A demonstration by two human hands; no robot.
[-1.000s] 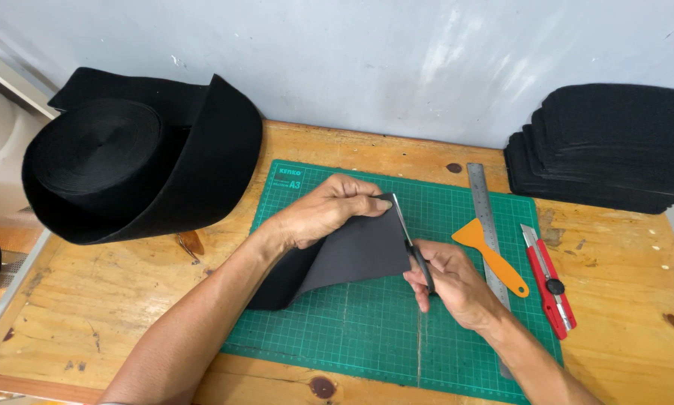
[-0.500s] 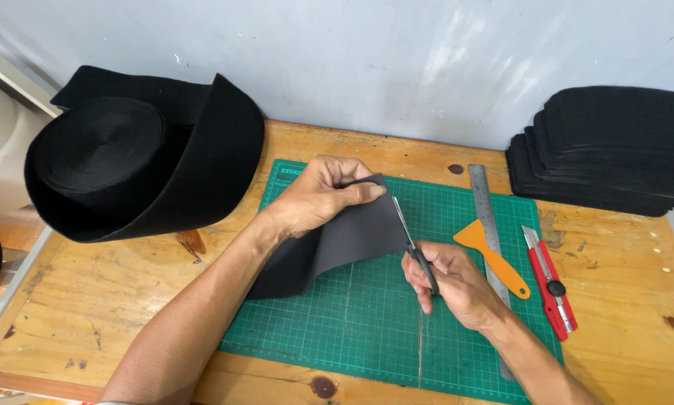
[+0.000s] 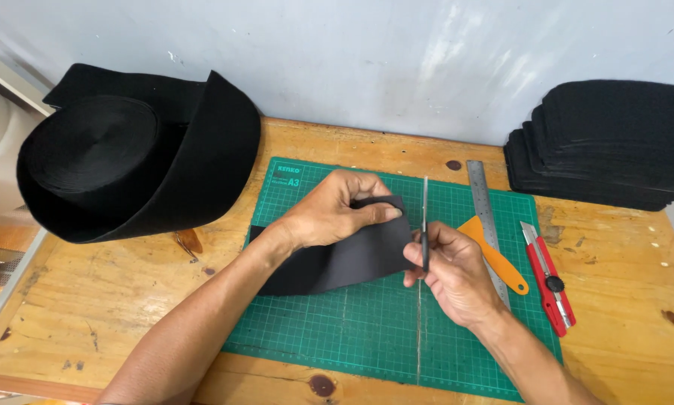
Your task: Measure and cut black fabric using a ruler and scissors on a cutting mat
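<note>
Your left hand (image 3: 335,212) is closed on a strip of black elastic band (image 3: 329,259), thumb and fingers pinching its upper end just above the green cutting mat (image 3: 367,330). The strip lies across the mat's middle, its loose end trailing toward 9 o'clock. Your right hand (image 3: 451,274) sits at 3 o'clock from the strip, fingers closed around a pair of scissors (image 3: 425,217); the blades point to 12 o'clock and stand right against the strip's right edge. Whether the blades are parted you cannot tell from here.

Just beside your right hand, at 3 o'clock, an orange scraper (image 3: 494,255) lies partly under a steel ruler (image 3: 487,217), and farther out rests a red utility knife (image 3: 547,277) on the bare wooden table (image 3: 89,307). At 10 o'clock from the mat sits a large roll of black band (image 3: 127,161), its outer layers sprung loose. At 2 o'clock, against the wall, a stack of cut black pieces (image 3: 607,146) is piled on the table. Nothing here is a container; everything lies open on the table.
</note>
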